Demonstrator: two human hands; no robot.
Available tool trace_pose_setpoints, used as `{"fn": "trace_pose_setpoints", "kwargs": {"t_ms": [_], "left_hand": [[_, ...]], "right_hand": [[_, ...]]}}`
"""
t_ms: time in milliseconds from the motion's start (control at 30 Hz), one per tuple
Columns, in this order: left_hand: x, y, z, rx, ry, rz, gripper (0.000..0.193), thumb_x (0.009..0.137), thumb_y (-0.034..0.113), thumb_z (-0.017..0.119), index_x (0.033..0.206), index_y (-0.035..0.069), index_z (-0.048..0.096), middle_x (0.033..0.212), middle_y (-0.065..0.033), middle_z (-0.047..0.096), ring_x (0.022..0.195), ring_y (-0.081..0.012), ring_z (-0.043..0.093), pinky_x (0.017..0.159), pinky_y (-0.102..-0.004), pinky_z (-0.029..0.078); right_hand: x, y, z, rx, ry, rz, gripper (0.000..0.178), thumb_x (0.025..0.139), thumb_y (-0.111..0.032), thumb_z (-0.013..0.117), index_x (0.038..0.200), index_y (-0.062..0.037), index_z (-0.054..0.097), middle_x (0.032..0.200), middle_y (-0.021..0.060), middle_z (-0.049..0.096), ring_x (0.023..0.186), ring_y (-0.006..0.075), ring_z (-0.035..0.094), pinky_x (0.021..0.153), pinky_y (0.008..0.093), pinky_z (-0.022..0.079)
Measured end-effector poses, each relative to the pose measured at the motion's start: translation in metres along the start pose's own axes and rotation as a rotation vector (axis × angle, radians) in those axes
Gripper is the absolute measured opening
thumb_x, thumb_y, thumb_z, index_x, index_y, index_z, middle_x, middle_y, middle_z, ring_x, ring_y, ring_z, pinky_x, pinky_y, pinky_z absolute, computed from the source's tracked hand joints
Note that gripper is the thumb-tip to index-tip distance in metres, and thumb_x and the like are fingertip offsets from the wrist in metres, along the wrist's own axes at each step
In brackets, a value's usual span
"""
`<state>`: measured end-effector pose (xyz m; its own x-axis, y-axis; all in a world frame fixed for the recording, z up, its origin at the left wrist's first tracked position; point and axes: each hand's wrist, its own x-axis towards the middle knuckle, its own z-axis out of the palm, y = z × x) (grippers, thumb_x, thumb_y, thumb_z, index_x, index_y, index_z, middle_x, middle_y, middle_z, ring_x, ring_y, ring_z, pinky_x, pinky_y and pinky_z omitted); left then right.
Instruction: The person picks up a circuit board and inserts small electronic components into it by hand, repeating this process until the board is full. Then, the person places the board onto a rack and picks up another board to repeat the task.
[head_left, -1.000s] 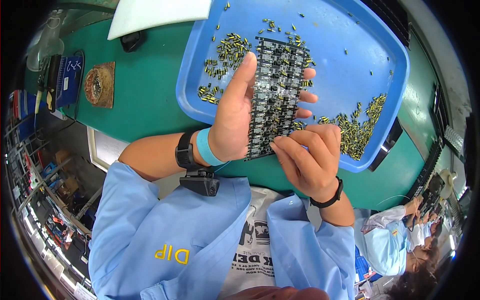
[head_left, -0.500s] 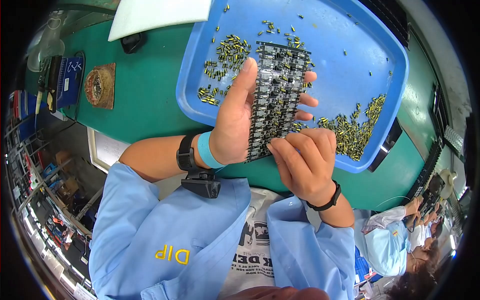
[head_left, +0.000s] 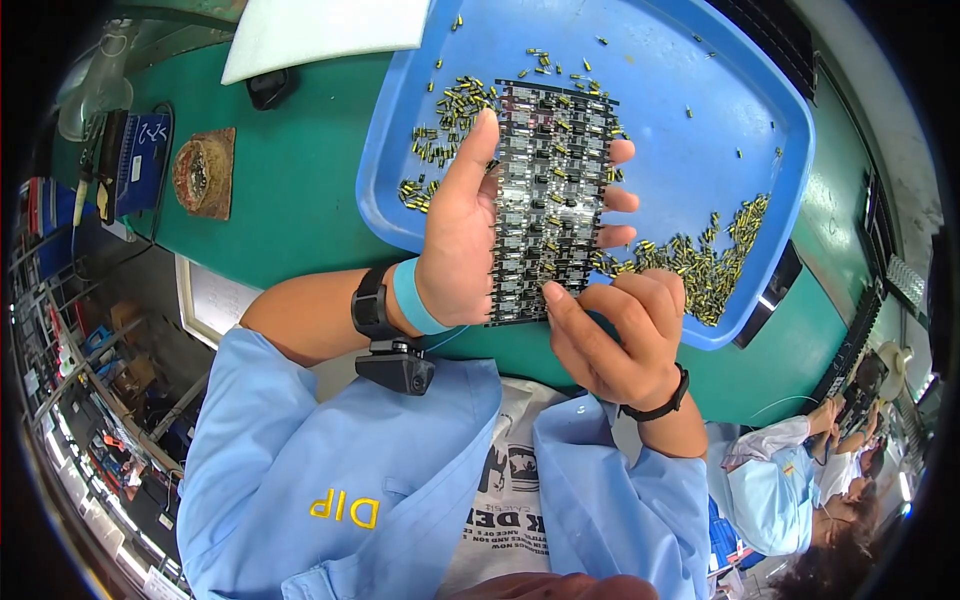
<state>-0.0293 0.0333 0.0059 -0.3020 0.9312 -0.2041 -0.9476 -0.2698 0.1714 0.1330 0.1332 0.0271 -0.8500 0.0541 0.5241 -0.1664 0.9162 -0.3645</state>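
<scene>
My left hand point(head_left: 455, 245) holds a black circuit board panel point(head_left: 552, 205) made of many small repeated boards, its thumb along the left edge and its fingertips showing past the right edge. Small black-and-yellow capacitors stand on parts of the panel. Near the panel's bottom edge, my right hand point(head_left: 632, 335) has thumb and fingers pinched together against the surface. Whatever lies between those fingertips is too small or hidden to tell. Beyond the panel is a blue tray point(head_left: 800, 190) with loose capacitors point(head_left: 705, 265) heaped at its right and left sides.
The tray lies on a green tabletop point(head_left: 310, 190). To the left are a round container point(head_left: 203, 174) on a brown base, a blue soldering station point(head_left: 140, 160) and a white foam sheet point(head_left: 325, 38). At the right edge sits a co-worker in a light blue jacket point(head_left: 770, 500).
The panel has shifted slightly left and turned flatter towards me. My right hand has moved a little right and down, its thumb still at the panel's lower part.
</scene>
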Motion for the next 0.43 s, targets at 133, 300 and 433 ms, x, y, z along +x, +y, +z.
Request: {"fn": "trace_pose_setpoints", "kwargs": {"t_ms": [133, 300, 433], "left_hand": [[0.0, 0.002, 0.001, -0.054, -0.003, -0.019, 0.081, 0.11, 0.068, 0.028, 0.154, 0.003, 0.047, 0.15, -0.0169, 0.058, 0.124, -0.034, 0.065, 0.106, -0.051, 0.058], [-0.004, 0.014, 0.011, -0.155, -0.046, -0.061, 0.084, 0.109, 0.07, 0.028, 0.159, 0.003, 0.041, 0.156, -0.0175, 0.053, 0.129, -0.0349, 0.063, 0.11, -0.0524, 0.056], [0.002, 0.022, 0.004, -0.172, -0.146, -0.032, 0.089, 0.107, 0.073, 0.029, 0.163, 0.004, 0.034, 0.162, -0.0154, 0.046, 0.135, -0.0365, 0.059, 0.114, -0.0556, 0.051]], "right_hand": [[0.002, 0.002, -0.005, 0.02, -0.022, 0.008, 0.043, 0.069, -0.004, 0.084, 0.111, -0.0105, 0.081, 0.093, 0.0009, 0.062, 0.083, 0.0222, 0.058, 0.072, 0.0379, 0.042], [-0.005, 0.021, -0.009, 0.257, 0.082, 0.325, 0.042, 0.076, -0.001, 0.08, 0.117, -0.0107, 0.079, 0.096, 0.0055, 0.064, 0.085, 0.0267, 0.06, 0.074, 0.0404, 0.046], [-0.006, 0.036, 0.003, 0.216, -0.144, 0.561, 0.048, 0.087, -0.005, 0.076, 0.134, -0.0174, 0.073, 0.106, 0.0091, 0.069, 0.09, 0.0305, 0.062, 0.081, 0.0474, 0.05]]}}
